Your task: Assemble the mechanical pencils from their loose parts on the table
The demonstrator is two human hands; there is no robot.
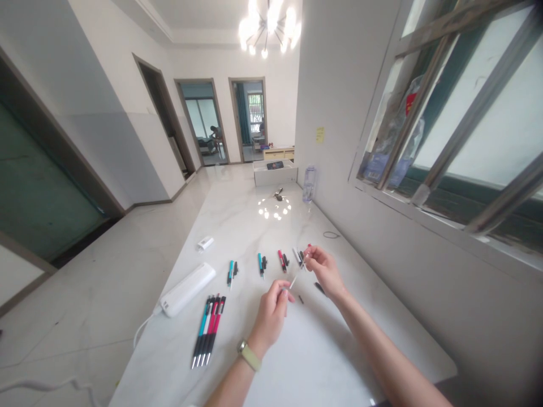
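Note:
My left hand (272,312), with a watch on its wrist, pinches the lower end of a thin whitish pen refill (297,277). At the refill's upper end, the fingers of my right hand (324,270) are closed. A small red piece (309,246) shows above those fingers; whether it joins the refill cannot be seen. Just beyond the right hand lie white and black pen parts (297,255). A small dark piece (301,299) rests beside my left fingertips, and a black pen part (319,288) lies under my right wrist.
Pen parts in red (281,260), blue (260,264) and blue-black (230,272) form a row. Several assembled pens (207,330) lie at left near a white power strip (189,289) and a white adapter (205,243). Farther back are keys (278,195), a bottle (309,183) and a white box (275,176).

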